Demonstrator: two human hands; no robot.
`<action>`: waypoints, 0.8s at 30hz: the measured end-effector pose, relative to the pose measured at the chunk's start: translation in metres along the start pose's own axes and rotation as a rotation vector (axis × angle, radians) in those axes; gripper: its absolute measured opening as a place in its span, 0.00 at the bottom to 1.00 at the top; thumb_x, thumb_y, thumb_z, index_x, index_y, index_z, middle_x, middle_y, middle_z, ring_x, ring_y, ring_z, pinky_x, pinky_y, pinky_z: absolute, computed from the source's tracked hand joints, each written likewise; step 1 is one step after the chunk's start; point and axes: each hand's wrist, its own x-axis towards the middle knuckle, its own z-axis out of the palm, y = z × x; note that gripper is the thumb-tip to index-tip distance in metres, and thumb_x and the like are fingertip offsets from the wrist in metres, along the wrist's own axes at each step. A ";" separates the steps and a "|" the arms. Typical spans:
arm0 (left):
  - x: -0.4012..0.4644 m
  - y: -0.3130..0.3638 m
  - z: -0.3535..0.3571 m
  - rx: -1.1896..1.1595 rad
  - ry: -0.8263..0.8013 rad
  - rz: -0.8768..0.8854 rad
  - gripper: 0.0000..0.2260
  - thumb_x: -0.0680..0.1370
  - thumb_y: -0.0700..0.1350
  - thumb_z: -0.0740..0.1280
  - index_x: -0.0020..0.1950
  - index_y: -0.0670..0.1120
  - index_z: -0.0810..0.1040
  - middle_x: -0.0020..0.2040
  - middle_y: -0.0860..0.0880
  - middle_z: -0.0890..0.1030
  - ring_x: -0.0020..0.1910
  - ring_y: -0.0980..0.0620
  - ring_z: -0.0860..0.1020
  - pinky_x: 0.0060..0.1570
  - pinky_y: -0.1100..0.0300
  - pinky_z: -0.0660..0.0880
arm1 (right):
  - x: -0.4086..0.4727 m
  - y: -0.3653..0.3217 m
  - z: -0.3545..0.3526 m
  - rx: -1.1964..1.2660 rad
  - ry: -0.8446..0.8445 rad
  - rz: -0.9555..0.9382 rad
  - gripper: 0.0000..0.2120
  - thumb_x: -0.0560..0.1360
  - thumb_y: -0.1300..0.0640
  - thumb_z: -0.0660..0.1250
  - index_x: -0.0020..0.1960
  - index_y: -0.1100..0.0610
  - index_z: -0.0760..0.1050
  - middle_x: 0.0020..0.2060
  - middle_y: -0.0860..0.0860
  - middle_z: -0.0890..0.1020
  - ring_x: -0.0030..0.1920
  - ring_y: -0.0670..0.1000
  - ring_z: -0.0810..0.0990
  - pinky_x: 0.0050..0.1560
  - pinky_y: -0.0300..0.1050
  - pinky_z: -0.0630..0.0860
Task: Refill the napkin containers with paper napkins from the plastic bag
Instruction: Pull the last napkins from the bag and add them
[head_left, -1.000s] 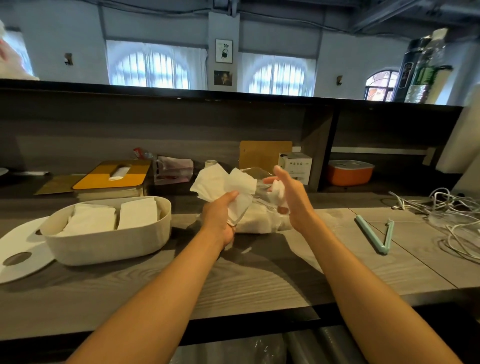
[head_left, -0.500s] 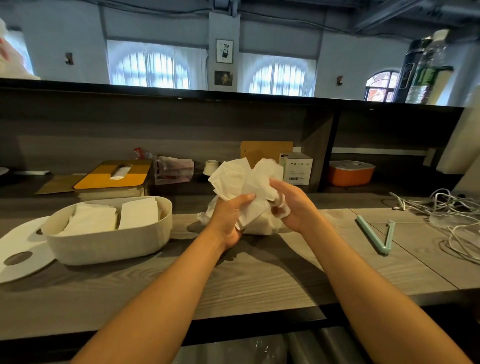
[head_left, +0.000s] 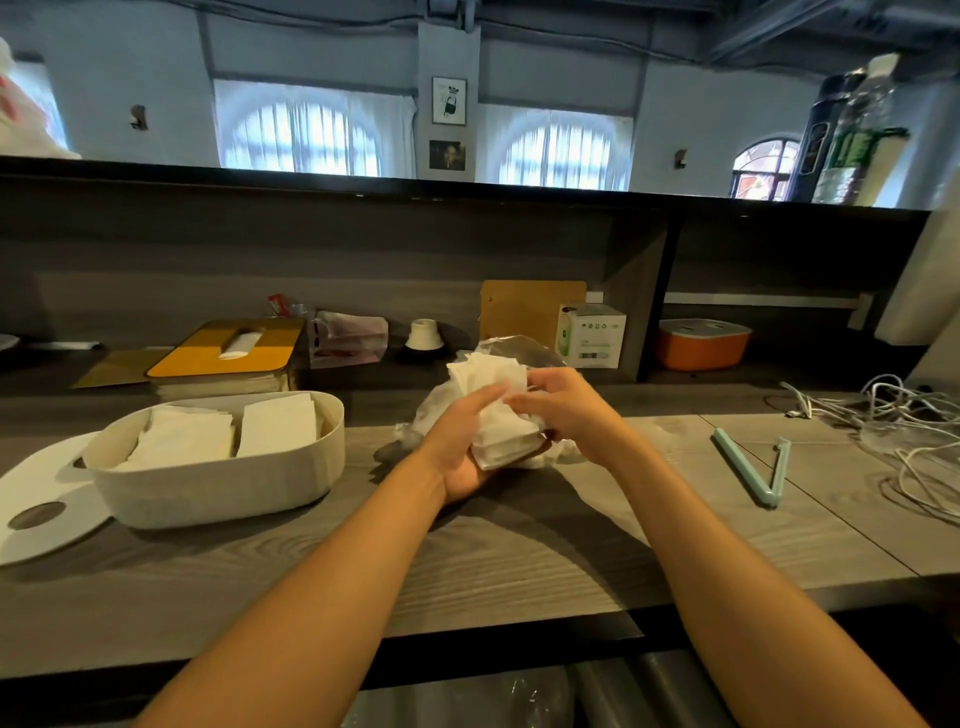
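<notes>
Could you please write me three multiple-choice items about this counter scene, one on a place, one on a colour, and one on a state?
1. Where does the white napkin container stand relative to the hands?
A. To their left on the counter
B. To their right beside the cables
C. On the upper shelf

2. What colour is the open bag clip lying on the counter?
A. Orange
B. Light teal
C. Black

3. What is the state of the napkin container?
A. Lid on and shut
B. Open and empty
C. Open, with napkins inside

Answers:
1 A: the container sits left of the left hand and right hand.
2 B: the V-shaped clip is pale teal.
3 C: its white lid lies beside it, and folded napkins show inside, while both hands hold a stack of napkins.
</notes>
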 end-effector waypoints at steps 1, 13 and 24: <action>0.000 -0.001 0.001 0.031 0.017 0.001 0.14 0.82 0.47 0.62 0.65 0.44 0.76 0.53 0.39 0.85 0.53 0.39 0.83 0.60 0.42 0.77 | 0.001 0.001 -0.001 0.019 0.019 0.014 0.03 0.76 0.53 0.70 0.48 0.52 0.81 0.39 0.51 0.81 0.38 0.48 0.76 0.36 0.40 0.72; 0.009 -0.002 -0.002 -0.066 0.064 -0.035 0.18 0.83 0.57 0.59 0.56 0.44 0.79 0.53 0.38 0.84 0.59 0.39 0.80 0.68 0.41 0.70 | 0.006 0.007 -0.013 1.014 0.011 0.118 0.14 0.77 0.58 0.60 0.60 0.61 0.75 0.43 0.57 0.76 0.39 0.50 0.75 0.34 0.41 0.74; 0.008 -0.013 0.004 0.111 -0.002 0.052 0.11 0.74 0.45 0.72 0.56 0.46 0.80 0.51 0.42 0.85 0.55 0.40 0.82 0.62 0.38 0.75 | 0.009 0.010 0.002 0.564 0.293 -0.041 0.07 0.78 0.60 0.68 0.54 0.55 0.82 0.49 0.50 0.82 0.52 0.50 0.79 0.49 0.43 0.78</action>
